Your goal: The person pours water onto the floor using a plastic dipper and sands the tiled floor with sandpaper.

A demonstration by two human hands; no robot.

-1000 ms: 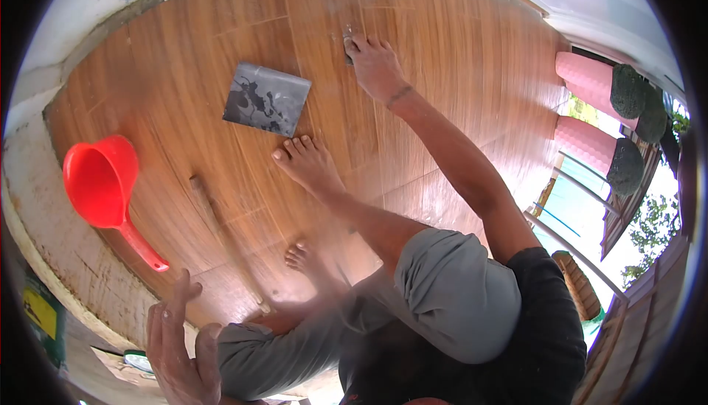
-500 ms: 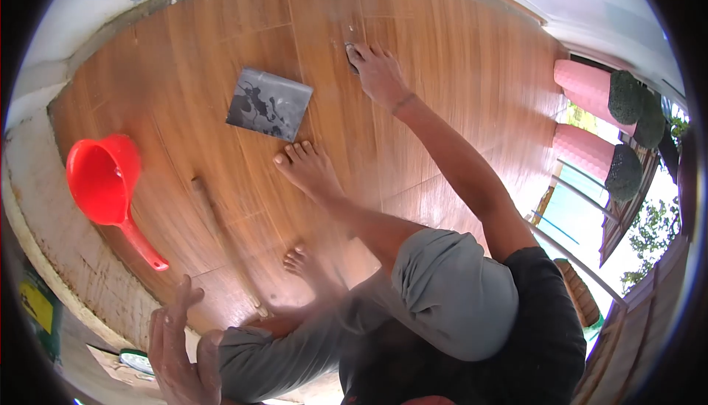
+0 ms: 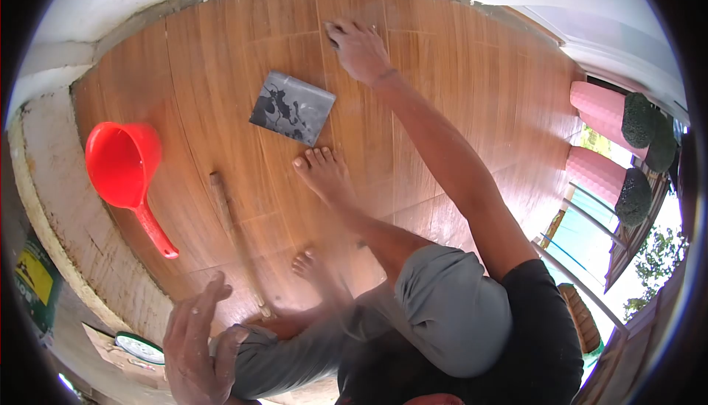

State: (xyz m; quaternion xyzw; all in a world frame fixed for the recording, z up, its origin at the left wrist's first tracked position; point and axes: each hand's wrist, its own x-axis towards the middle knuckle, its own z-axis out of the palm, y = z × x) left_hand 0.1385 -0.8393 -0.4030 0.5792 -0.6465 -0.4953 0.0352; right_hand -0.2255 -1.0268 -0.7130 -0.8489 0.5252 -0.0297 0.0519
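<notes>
Head view: the right hand (image 3: 363,55) grips a small dark thing (image 3: 332,39) down on the floor (image 3: 442,81) near its far edge, maybe to keep it flat. The left hand (image 3: 198,350) is loose and open beside the left knee (image 3: 262,364), perhaps for balance.

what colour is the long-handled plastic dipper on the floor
The dipper is bright red, head view.
</notes>
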